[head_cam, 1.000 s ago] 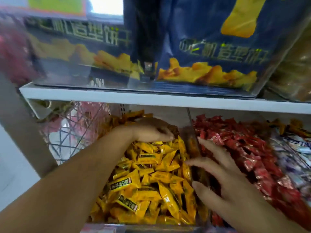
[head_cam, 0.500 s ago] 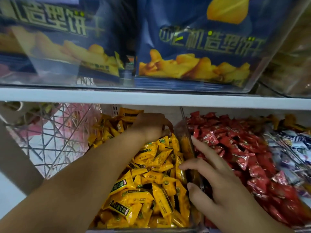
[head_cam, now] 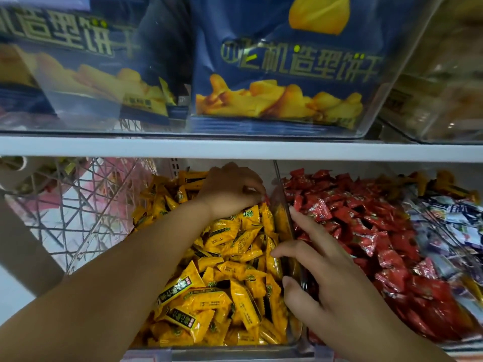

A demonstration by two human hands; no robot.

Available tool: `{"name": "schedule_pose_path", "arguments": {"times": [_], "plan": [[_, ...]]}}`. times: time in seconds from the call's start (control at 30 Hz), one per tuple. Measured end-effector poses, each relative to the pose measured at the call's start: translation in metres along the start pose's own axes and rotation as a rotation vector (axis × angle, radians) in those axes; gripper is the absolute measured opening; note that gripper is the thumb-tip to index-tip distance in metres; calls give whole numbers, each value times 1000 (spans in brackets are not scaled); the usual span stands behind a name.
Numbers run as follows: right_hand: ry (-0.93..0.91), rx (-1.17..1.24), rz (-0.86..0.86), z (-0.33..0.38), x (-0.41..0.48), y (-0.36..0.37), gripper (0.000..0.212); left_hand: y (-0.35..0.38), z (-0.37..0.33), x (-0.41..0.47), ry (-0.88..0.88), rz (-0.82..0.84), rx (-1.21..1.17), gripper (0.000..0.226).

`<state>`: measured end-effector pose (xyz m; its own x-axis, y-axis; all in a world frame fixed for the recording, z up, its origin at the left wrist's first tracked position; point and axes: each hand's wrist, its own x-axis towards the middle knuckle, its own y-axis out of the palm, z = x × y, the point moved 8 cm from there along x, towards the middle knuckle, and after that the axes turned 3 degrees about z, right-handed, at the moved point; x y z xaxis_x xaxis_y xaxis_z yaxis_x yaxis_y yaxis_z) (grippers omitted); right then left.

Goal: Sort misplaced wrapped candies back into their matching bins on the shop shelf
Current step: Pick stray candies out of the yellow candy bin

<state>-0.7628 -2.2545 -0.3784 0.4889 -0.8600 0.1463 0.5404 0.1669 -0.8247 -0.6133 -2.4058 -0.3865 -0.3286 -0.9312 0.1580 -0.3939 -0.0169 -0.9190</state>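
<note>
Red candy [head_cam: 265,197], only a sliver of its wrapper showing, sits pinched at the fingertips of my left hand [head_cam: 230,189]. It is at the back of the yellow bin, just beside the clear divider [head_cam: 281,189]. A second ago that hand lay flat, palm down on the yellow candies [head_cam: 230,257]. Now its fingers are curled under and drawn together, so I judge the stray is picked out. My right hand [head_cam: 337,278] has stayed put, fingers straight and spread, laid across the divider and holding nothing, its outer fingers over the red candies [head_cam: 366,231]. What is left looks short: carry the piece over the wall and let it go among the reds. I cannot tell whether more strays lie buried under the yellow heap. Farther right, blue-and-white wrappers [head_cam: 449,218] crowd against the red pile.
</note>
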Motion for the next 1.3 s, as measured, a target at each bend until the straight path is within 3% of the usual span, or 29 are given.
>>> {"name": "schedule_pose_path", "arguments": {"times": [0.17,0.3,0.4,0.5,0.63,0.67,0.73,0.83,1.0,1.07,1.3], "plan": [[-62,-165,-61,-1,-7,-7,42,-34,-4,-15,-114,-69,-268,11],[-17,-107,-133,-7,-18,-29,49,-50,-6,-34,-270,-107,-451,13],[39,-68,-230,-19,-32,-54,49,-57,-34,-43,-191,-126,-468,15],[104,-47,-252,-33,-44,-71,45,-59,-82,-42,-87,-129,-501,4],[171,-51,-148,-54,-61,-75,33,-48,-107,-35,-184,-51,-699,20],[179,-65,-108,-57,-62,-72,31,-45,-104,-36,-209,-39,-677,27],[191,-66,-48,-60,-67,-72,28,-50,-108,-48,-162,-30,-416,41],[175,-70,-24,-57,-73,-75,28,-54,-112,-87,-106,-45,-93,39],[109,-103,28,-43,-69,-68,29,-15,-63,-182,-432,193,141,85],[74,-107,29,-36,-65,-62,28,6,-57,-193,-512,287,99,73],[70,-140,33,-36,-55,-44,30,18,-44,-156,-510,254,198,64]]}}
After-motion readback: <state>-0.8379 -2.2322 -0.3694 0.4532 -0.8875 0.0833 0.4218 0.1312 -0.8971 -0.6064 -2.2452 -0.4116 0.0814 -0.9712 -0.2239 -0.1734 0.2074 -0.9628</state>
